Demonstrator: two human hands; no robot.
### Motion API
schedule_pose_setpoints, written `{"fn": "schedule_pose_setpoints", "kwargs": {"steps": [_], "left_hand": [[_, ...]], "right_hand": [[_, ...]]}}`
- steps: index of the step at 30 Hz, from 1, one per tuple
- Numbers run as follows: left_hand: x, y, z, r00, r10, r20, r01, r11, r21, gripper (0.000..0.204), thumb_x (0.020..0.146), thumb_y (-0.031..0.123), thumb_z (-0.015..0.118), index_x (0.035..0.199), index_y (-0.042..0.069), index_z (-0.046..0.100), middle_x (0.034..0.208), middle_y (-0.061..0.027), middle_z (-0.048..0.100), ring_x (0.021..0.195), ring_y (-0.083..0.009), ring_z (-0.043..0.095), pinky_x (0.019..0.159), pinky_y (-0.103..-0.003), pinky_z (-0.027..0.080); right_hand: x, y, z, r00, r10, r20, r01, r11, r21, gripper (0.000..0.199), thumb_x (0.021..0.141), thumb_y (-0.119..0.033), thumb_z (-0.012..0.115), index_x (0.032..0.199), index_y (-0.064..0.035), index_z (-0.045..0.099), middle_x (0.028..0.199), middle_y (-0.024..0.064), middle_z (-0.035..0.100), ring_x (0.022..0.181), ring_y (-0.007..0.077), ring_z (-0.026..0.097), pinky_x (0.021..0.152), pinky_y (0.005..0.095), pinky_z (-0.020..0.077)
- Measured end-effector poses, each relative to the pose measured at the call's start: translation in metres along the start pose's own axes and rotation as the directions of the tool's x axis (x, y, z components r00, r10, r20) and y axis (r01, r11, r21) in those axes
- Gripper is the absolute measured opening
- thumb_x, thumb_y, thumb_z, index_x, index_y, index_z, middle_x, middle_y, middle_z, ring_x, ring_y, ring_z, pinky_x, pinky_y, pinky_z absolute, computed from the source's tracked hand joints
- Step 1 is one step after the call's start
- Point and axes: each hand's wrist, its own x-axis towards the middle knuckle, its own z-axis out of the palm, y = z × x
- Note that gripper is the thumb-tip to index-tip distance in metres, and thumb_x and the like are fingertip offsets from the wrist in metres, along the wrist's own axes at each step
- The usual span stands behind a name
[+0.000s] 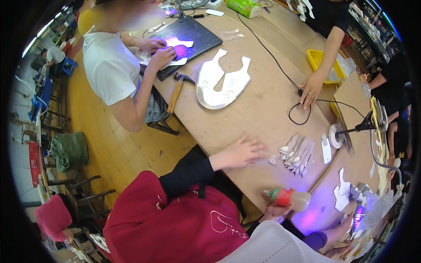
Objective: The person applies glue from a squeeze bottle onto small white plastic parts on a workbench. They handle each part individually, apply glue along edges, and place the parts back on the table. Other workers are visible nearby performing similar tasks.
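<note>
My left hand (242, 151), in a black sleeve, reaches out over the table with its fingers spread, somewhat blurred by motion. Nothing shows in it. Just beyond its fingertips lies a pile of small pale strap-like pieces (298, 153), with a little loose piece (272, 160) beside them. My right hand (275, 212) is closed around a squeeze bottle (299, 201) with a green cap and a red label. The bottle lies tilted on its side above the table's near edge, its nozzle pointing left. Part of the right hand is hidden beneath the bottle and by a grey garment.
At left a co-worker handles white pieces on a black board (199, 37). A hammer (176, 92) and a large white cut piece (223, 83) lie nearby. Another person's hand (312, 90) rests on a black cable. A yellow basket (316, 59) and a tape roll (336, 136) stand right.
</note>
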Motion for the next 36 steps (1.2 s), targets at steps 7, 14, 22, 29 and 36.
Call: {"fn": "schedule_pose_setpoints", "kwargs": {"steps": [7,14,22,29,36], "left_hand": [[-0.024,-0.037,-0.031,0.962,-0.23,-0.146,0.248,0.961,0.124,0.059,0.094,0.04,0.061,0.149,0.025,0.045,0.162,-0.0131,0.027,0.149,-0.0396,0.025,0.114,-0.07,0.018],[-0.031,-0.004,-0.032,0.989,-0.126,-0.075,0.126,0.992,-0.008,0.068,0.093,0.044,0.062,0.154,0.026,0.038,0.164,-0.0136,0.021,0.148,-0.0409,0.025,0.114,-0.07,0.018],[-0.058,-0.012,-0.02,0.895,-0.304,-0.328,0.204,0.93,-0.305,0.037,0.091,0.022,0.068,0.126,0.012,0.063,0.15,-0.0144,0.044,0.14,-0.039,0.039,0.115,-0.058,0.029],[-0.044,-0.003,-0.018,0.806,-0.471,-0.359,0.451,0.881,-0.143,0.061,0.086,0.034,0.073,0.137,0.006,0.056,0.151,-0.0133,0.043,0.143,-0.035,0.035,0.117,-0.054,0.025],[-0.042,-0.005,-0.024,0.821,-0.475,-0.317,0.434,0.88,-0.196,0.058,0.087,0.035,0.071,0.137,0.009,0.056,0.151,-0.0115,0.043,0.143,-0.0345,0.035,0.118,-0.055,0.021]], "right_hand": [[0.006,-0.058,0.034,0.783,-0.509,0.358,0.599,0.461,-0.655,0.111,0.069,-0.074,0.075,0.142,0.0034,0.043,0.138,0.0187,0.053,0.124,0.0321,0.052,0.107,0.0449,0.0399],[0.01,-0.086,0.091,0.606,-0.642,0.47,0.767,0.628,-0.13,0.126,0.066,-0.09,0.061,0.146,0.0045,0.034,0.12,0.0204,0.062,0.106,0.0319,0.058,0.099,0.0474,0.0416],[0.006,-0.065,0.134,0.911,-0.292,0.291,0.407,0.748,-0.524,0.116,0.067,-0.086,0.065,0.139,0.003,0.043,0.128,0.0193,0.058,0.109,0.0253,0.06,0.091,0.0373,0.0507],[0.019,-0.045,0.16,0.913,-0.227,0.34,0.336,0.89,-0.307,0.104,0.072,-0.068,0.078,0.137,0.0048,0.044,0.133,0.0205,0.055,0.111,0.0277,0.062,0.091,0.0417,0.0535],[0.024,-0.043,0.176,0.917,-0.237,0.32,0.356,0.847,-0.395,0.108,0.073,-0.067,0.078,0.144,0.0046,0.036,0.125,0.0219,0.06,0.103,0.0291,0.067,0.089,0.0427,0.0538]]}}
